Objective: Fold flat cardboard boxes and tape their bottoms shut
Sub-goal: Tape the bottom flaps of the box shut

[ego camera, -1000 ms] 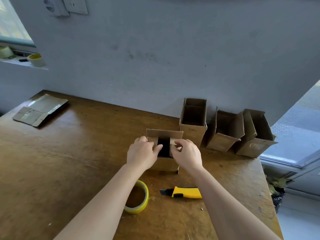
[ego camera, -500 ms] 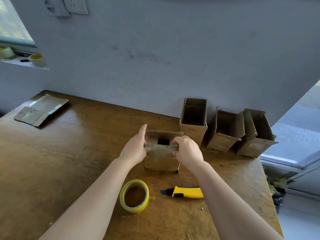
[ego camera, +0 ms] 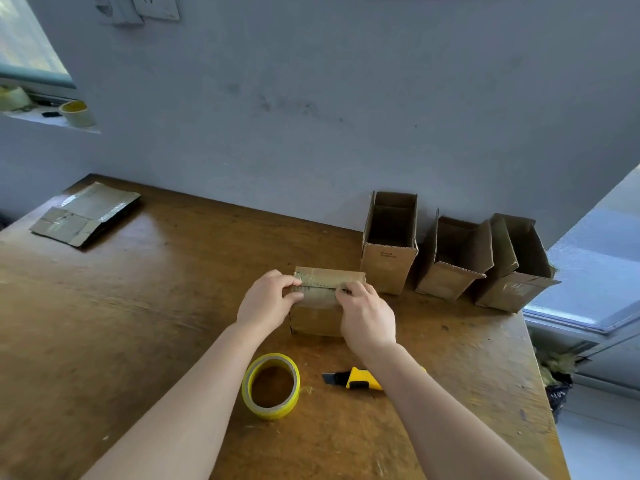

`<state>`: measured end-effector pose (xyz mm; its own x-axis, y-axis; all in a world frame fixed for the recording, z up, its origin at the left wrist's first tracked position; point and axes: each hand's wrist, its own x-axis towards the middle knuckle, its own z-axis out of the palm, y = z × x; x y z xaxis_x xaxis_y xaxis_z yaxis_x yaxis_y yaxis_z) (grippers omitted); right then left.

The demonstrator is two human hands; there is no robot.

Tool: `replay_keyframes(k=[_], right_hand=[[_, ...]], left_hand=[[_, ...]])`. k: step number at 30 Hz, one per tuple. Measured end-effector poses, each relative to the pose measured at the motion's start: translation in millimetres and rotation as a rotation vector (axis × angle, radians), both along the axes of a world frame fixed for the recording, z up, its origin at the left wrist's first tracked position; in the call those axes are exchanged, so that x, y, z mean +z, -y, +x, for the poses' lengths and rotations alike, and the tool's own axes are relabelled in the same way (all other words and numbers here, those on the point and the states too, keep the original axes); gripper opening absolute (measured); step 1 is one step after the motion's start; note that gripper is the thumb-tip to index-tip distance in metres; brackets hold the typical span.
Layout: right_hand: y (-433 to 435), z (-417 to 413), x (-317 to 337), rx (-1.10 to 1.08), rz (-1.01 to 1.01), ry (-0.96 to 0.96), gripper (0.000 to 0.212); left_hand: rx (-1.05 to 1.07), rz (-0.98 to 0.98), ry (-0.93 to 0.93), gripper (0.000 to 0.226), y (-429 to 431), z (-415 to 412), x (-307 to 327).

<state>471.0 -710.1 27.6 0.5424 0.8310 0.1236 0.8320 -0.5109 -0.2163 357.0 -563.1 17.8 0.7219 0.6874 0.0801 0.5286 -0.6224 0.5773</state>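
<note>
I have a small brown cardboard box [ego camera: 322, 308] standing on the table [ego camera: 138, 323], a little right of its middle and short of the wall, flaps folded down on top. Glossy strips of clear tape on the flaps catch the light. The side facing me is plain, matte and faintly creased.

My left hand [ego camera: 266, 303] grips the top left corner, fingers [ego camera: 290, 281] curled over the flap edge and thumb on the front face. My right hand [ego camera: 369, 317] does the same at the top right, fingers [ego camera: 348, 289] bent onto the seam. Both hands are clamped on the box and cover its upper corners, so I cannot tell how the flaps meet there.

Nearer me lies a tape roll [ego camera: 271, 386], a yellow ring with a brown inner core. Beside it is a yellow and black knife [ego camera: 356, 378], its rear end hidden under my right forearm.

Three open boxes [ego camera: 453, 261] stand along the wall to the right. The nearest is upright and just behind the box I hold, though I cannot tell whether they touch. The other two lean.

Flat cardboard [ego camera: 86, 213] with shiny tape lies at the far left corner. The table is worn brown wood, scratched, with a dull sheen.
</note>
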Motion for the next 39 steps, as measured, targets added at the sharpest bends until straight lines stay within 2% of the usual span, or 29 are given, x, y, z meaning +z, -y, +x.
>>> replay_keyframes(k=[2,4,5,8,10,12,14,16,20,23,25,28,30,32,33,35,39], right_hand=[[0.5,-1.3,-1.6,-0.012,0.01,-0.005,0.039],[0.3,-1.9,-2.5,-0.021,0.015,-0.004,0.039],[0.2,-2.2,-2.8,-0.027,0.024,-0.006,0.038],[-0.3,-4.2,-3.5,-0.039,0.042,-0.018,0.036],[-0.5,-3.8,-3.6,-0.041,0.052,-0.028,0.036],[0.2,-2.6,-3.3,-0.043,0.073,-0.056,0.035],[0.8,-0.2,-3.1,-0.044,0.097,-0.089,0.035],[1.0,2.9,-3.0,-0.044,0.123,-0.113,0.033],[2.7,9.5,-2.5,-0.038,0.184,-0.195,0.03],[5.0,12.5,-2.6,-0.036,0.221,-0.236,0.027],[5.7,14.5,-2.0,-0.034,0.24,-0.27,0.027],[5.3,18.7,2.5,-0.081,0.289,-0.416,0.027],[5.3,19.4,9.6,-0.158,0.402,-0.635,0.029],[4.7,16.2,18.9,-0.199,0.52,-0.859,0.044],[4.5,14.8,22.7,-0.178,0.547,-0.909,0.054],[2.7,10.6,29.5,-0.075,0.54,-0.927,0.058],[-11.2,9.9,41.2,-0.003,0.457,-0.868,0.041]], left_hand=[[0.071,-0.043,0.045,0.025,3.5,-6.0,-9.1],[0.161,-0.124,-0.033,0.021,9.3,-14.5,-19.3],[0.134,-0.162,-0.174,0.023,12.0,-18.5,-25.1],[-0.123,-0.236,-0.729,0.044,20.9,-31.0,-39.4],[-0.182,-0.151,-0.823,0.044,27.9,-38.7,-47.9],[-0.148,-0.019,-0.742,0.031,32.6,-44.2,-51.8],[-0.152,0.012,-0.65,0.027,33.0,-43.7,-47.4],[-0.219,-0.143,-0.52,0.027,28.8,-37.9,-36.6],[-0.258,-0.468,-0.085,0.019,21.7,-21.4,-0.8],[-0.188,-0.514,0.139,0.013,20.6,-3.1,19.1],[-0.109,-0.478,0.248,0.014,22.1,7.2,24.5],[-0.006,-0.373,0.259,0.013,26.9,18.2,23.0],[0.099,-0.351,0.226,0.007,27.9,23.6,19.6],[0.158,-0.342,0.204,0.005,28.3,27.4,17.4],[0.162,-0.344,0.219,0.004,28.8,28.3,17.0],[0.159,-0.36,0.277,0.005,30.7,28.1,18.6],[0.107,-0.437,0.323,0.007,25.6,24.0,22.3]])
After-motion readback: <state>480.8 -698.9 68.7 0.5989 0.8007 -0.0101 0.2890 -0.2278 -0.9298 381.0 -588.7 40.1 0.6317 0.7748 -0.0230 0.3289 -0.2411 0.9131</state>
